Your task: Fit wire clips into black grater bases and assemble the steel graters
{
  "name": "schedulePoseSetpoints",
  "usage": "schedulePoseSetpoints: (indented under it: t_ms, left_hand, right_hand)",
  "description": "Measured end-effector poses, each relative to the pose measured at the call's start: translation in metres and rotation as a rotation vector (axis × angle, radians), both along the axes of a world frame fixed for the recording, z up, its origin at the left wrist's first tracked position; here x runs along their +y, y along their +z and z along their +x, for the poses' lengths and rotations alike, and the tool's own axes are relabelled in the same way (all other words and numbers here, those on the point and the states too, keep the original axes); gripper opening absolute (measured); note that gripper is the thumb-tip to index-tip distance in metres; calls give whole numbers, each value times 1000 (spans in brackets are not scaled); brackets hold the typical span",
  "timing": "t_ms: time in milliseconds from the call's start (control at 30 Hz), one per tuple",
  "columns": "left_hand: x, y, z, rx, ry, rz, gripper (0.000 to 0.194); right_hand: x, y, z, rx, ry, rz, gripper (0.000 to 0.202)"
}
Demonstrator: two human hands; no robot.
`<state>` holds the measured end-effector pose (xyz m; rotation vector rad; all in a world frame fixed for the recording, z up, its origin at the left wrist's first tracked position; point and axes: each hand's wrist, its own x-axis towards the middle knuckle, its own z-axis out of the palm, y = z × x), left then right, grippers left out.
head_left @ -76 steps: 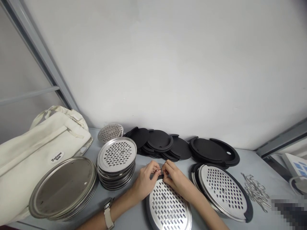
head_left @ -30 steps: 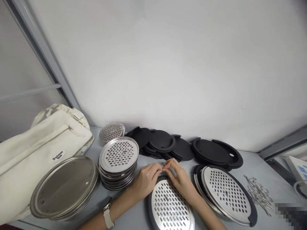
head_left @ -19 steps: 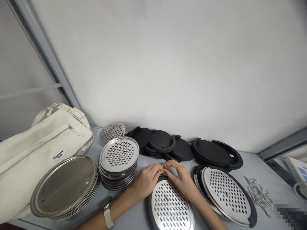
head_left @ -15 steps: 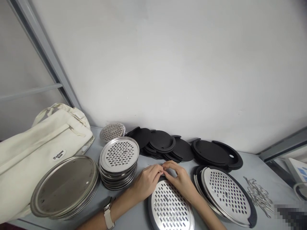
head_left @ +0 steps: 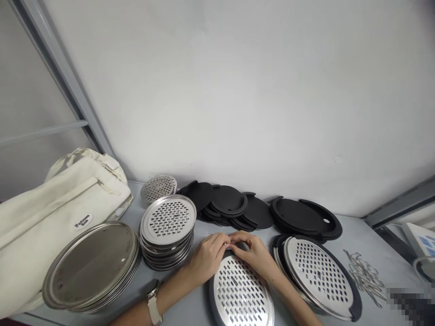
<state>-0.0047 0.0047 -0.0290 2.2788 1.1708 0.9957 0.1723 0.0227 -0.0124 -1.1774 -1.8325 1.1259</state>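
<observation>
Pinching a small metal piece [head_left: 230, 239], mostly hidden, left hand [head_left: 209, 254] and right hand [head_left: 254, 254] meet by the slotted metal plate [head_left: 242, 290]'s far rim, presumably so opposed fingertip grips steady it.

A grey table [head_left: 190, 308] bears a cream bag [head_left: 64, 206], metal plates [head_left: 93, 267], perforated discs [head_left: 243, 294], black discs [head_left: 229, 200] and wire clips [head_left: 365, 273].

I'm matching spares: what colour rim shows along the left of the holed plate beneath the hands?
Black rim, clearest in the head view.

Slotted silver disc [head_left: 242, 290] in black rim [head_left: 212, 296], lying on table [head_left: 195, 310]; small metal piece [head_left: 230, 239] beyond, mostly hidden.
</observation>
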Motion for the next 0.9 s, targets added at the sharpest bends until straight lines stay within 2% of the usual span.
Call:
schedulePoseSetpoints:
  t_ms: [233,433,567,767,833,900]
  left_hand:
    - [2,5,-1,-21,64,14,13]
    - [2,4,-2,-34,44,9,11]
    - [1,3,-2,-33,32,23,12]
    - [1,3,-1,12,56,43,14]
    - [1,3,-1,17,72,45,13]
    - [2,4,-1,18,83,50,13]
  right_hand:
    - [-7,18,-4,-57,79,125,24]
    - [-5,10,-5,-26,28,171,24]
    - [-4,2,-5,63,-40,81,29]
    - [-2,2,-8,214,-49,-263,47]
    - [-2,3,-7,187,-20,-223,45]
    - [-3,5,-7,120,-12,-93,40]
